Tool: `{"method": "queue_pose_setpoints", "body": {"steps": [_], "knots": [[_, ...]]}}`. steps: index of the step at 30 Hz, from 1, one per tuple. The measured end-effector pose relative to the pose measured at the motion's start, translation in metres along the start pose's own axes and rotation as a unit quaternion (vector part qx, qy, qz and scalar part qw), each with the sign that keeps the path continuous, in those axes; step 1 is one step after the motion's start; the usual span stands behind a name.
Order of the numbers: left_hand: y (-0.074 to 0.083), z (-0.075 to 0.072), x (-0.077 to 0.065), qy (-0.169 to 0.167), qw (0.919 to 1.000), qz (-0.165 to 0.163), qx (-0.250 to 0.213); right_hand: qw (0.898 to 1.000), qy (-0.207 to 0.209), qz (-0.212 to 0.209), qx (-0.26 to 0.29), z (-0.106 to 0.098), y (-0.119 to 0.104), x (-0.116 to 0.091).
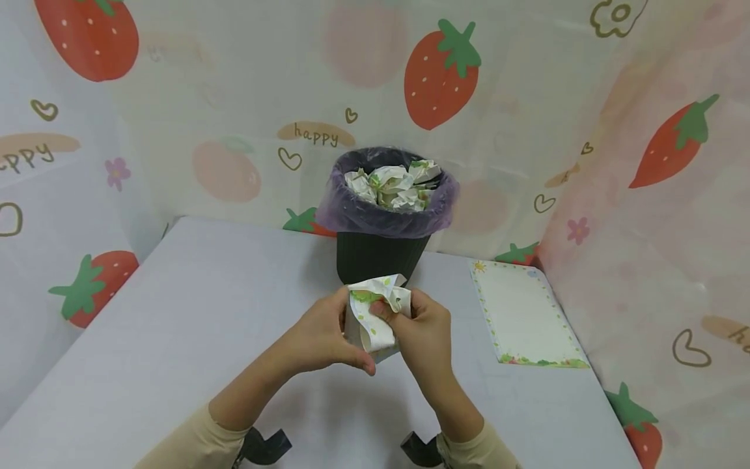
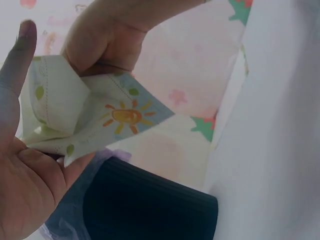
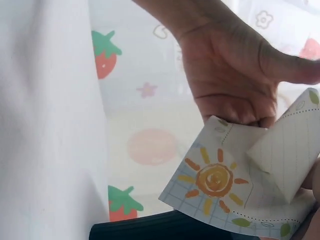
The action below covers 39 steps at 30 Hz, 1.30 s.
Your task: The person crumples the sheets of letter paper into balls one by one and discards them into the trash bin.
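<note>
A sheet of patterned paper (image 1: 375, 329), partly crumpled and folded over, is between both hands in front of the bin. My left hand (image 1: 321, 335) holds it from the left, fingers bent behind the sheet and thumb stretched out away from it. On the other side my right hand (image 1: 432, 332) grips the paper, its thumb pressing into the folds. A printed orange sun shows on the sheet's corner in both wrist views. The right hand's fingertips are partly hidden by the paper.
Behind the hands stands a dark bin (image 1: 377, 254) lined with a purple plastic bag (image 1: 381, 225), holding several crumpled papers (image 1: 389, 182). Flat patterned paper (image 1: 527, 319) lies at the right of the white table (image 1: 193, 326). Strawberry-print curtains (image 1: 246, 78) surround the table's back and sides.
</note>
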<state>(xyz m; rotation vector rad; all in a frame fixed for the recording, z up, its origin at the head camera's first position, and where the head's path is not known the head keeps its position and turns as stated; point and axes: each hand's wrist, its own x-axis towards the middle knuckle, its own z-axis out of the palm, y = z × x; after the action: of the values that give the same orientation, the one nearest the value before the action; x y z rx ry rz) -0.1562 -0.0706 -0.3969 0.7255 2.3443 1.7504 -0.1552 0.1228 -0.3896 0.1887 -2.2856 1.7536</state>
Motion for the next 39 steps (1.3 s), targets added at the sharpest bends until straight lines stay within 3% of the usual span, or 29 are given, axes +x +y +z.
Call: {"method": "queue_pose_setpoints", "body": {"steps": [4,6,8,12,15,20,23,26,28,33,36,39], "knots": [[0.000,0.001,0.000,0.007,0.9999,0.003,0.013,0.999,0.008,-0.017,-0.031,0.002,0.000,0.000],[0.000,0.002,0.001,0.015,0.9999,0.000,0.007,0.998,-0.019,-0.029,-0.054,-0.001,-0.001,0.001],[-0.001,0.002,0.001,0.026,0.9997,-0.003,0.002,0.993,-0.072,-0.042,-0.082,-0.008,-0.002,0.004],[-0.001,-0.001,0.002,0.039,0.9990,-0.015,-0.017,0.966,-0.226,-0.075,-0.099,-0.030,-0.007,0.013],[0.000,-0.004,0.003,0.039,0.9978,-0.022,-0.048,0.943,-0.314,-0.084,-0.069,-0.042,-0.009,0.017],[0.000,-0.006,0.005,0.039,0.9894,-0.035,-0.135,0.921,-0.377,-0.094,-0.003,-0.041,-0.008,0.017],[-0.001,-0.005,0.004,0.061,0.9845,-0.046,-0.158,0.930,-0.357,-0.089,-0.008,-0.032,-0.008,0.012],[-0.001,-0.001,0.004,0.088,0.9813,-0.057,-0.162,0.953,-0.282,-0.087,-0.063,-0.023,-0.008,0.007],[-0.001,0.001,0.005,0.087,0.9823,-0.057,-0.156,0.966,-0.228,-0.085,-0.087,-0.020,-0.008,0.006],[0.001,-0.005,0.003,0.005,0.9876,-0.015,-0.156,0.983,-0.158,-0.070,-0.056,-0.026,-0.009,0.010],[0.003,-0.012,0.000,-0.059,0.9861,0.042,-0.149,0.991,-0.132,-0.037,-0.002,-0.035,-0.009,0.017],[0.004,-0.018,-0.001,-0.096,0.9835,0.116,-0.100,0.991,-0.118,-0.009,0.056,-0.043,-0.009,0.023]]}}
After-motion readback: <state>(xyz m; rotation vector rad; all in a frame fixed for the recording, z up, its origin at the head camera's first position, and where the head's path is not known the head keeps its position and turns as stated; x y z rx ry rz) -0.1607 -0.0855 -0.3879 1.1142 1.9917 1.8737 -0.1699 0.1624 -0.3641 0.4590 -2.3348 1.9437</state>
